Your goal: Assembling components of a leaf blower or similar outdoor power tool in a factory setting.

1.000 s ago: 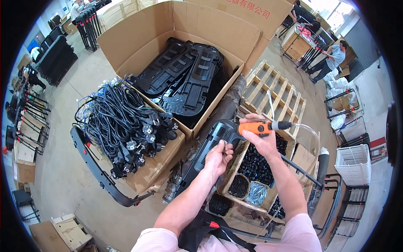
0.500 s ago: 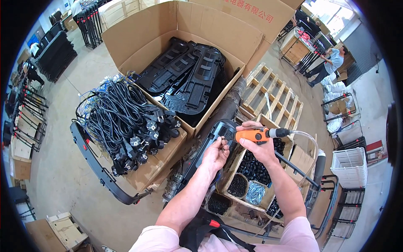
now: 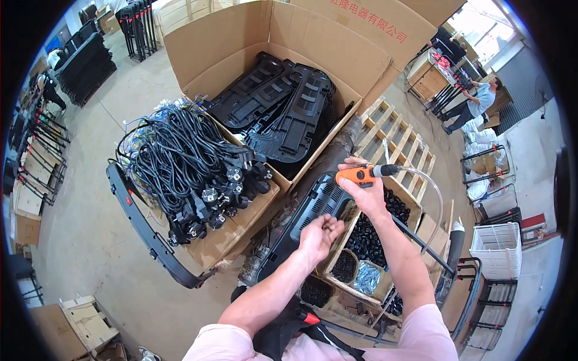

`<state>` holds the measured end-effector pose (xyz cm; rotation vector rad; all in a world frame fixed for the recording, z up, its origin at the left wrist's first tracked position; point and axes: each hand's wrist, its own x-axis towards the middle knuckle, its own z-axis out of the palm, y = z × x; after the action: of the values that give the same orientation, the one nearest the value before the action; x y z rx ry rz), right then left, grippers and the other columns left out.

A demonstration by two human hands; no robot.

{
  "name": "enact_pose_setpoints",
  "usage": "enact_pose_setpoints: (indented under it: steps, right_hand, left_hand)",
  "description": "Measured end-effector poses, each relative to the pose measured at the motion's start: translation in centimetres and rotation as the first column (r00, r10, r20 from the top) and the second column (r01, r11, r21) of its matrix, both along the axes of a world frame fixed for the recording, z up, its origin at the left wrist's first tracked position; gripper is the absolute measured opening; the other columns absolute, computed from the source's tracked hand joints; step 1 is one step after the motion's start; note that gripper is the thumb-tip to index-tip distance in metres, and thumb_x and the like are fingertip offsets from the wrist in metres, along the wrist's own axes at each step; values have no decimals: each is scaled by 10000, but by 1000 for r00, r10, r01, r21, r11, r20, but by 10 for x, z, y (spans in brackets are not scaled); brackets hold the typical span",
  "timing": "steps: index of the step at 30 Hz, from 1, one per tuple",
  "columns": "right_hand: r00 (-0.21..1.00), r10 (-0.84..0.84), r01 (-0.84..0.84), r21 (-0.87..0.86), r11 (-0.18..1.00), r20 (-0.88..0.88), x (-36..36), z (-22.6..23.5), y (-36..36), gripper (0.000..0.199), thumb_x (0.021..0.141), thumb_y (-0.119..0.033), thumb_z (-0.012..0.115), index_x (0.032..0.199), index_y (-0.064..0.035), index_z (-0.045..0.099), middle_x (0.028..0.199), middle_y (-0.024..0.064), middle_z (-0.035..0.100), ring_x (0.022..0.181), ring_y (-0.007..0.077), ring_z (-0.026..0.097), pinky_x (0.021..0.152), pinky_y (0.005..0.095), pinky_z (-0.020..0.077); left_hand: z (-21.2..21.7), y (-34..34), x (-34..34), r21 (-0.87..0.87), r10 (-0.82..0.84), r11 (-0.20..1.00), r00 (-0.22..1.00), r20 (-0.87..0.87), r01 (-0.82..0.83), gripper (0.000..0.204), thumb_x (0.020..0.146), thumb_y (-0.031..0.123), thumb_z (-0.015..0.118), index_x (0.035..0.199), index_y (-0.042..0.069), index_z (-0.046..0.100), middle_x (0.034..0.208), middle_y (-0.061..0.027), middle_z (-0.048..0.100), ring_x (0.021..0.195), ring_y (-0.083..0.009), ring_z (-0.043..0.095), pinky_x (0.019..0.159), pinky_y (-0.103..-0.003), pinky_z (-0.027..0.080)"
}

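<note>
gripping the orange power driver (image 3: pixel 356 175) in my right hand (image 3: pixel 365 189), i have my fingers wrapped close around its body; a clear hose (image 3: pixel 439 194) runs from its back end and curves down to the right; its front end is hidden, so i cannot tell whether it touches anything; my left hand (image 3: pixel 319 237) is beside the right edge of the long black panel (image 3: pixel 308 210), palm partly up, fingers half curled and loosely apart; i cannot tell whether they hold something small; the panel lies slanted in front of me, its upper end just by the driver; right of it sits a wooden tray (image 3: pixel 356 293) with black plastic parts (image 3: pixel 365 237), dark screws (image 3: pixel 344 266) and silver screws (image 3: pixel 366 278); left of it, a heap of black cables (image 3: pixel 180 144) lies on a cardboard box (image 3: pixel 241 231); beyond, a larger carton (image 3: pixel 220 36) holds more black panels (image 3: pixel 296 117).
</note>
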<state>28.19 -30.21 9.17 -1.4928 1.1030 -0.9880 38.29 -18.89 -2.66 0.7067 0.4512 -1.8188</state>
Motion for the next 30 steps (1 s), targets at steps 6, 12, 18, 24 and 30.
enact_pose_setpoints:
  steps: [6,12,18,24,30]
  right_hand:
    - [995,9,-12,-24,1000,-104,18,-11,-12,445,860,-46,812,1274,-24,652,1186,98,732,1117,178,687,1009,341,562]
    - [957,54,-92,-121,988,-287,20,-19,-19,339,841,-149,803,1142,-21,713,1039,58,756,967,140,701,901,314,561]
    - [928,57,-106,-113,988,-369,27,-21,-20,330,836,-104,828,1121,-11,689,1101,76,752,1014,153,687,934,322,552]
    - [967,26,-41,-57,998,-253,28,-29,-14,367,817,-137,823,1149,-43,697,1107,68,754,1026,171,699,956,334,550]
    - [940,-79,54,-85,995,-332,24,-23,-12,484,829,-106,826,1280,-41,664,1176,87,753,1108,167,692,1009,336,550]
  left_hand:
    - [-2,66,0,16,-223,975,975,15,223,209,1107,163,472,1160,-8,581,1029,-118,611,1002,-280,696,907,-440,638]
    - [7,108,-6,63,-288,956,957,4,288,224,1117,140,468,1200,-43,565,1039,-134,610,994,-299,695,965,-454,622]
    - [16,132,14,36,-362,932,932,3,362,224,1123,136,456,1231,-21,574,995,-92,622,920,-251,715,866,-390,646]
    - [9,148,36,-7,-384,922,916,115,388,213,1122,152,470,1216,6,594,964,-79,634,908,-229,688,837,-380,624]
    - [13,160,49,27,-371,928,918,140,371,207,1100,196,526,1166,36,640,998,-59,658,924,-185,668,884,-370,590]
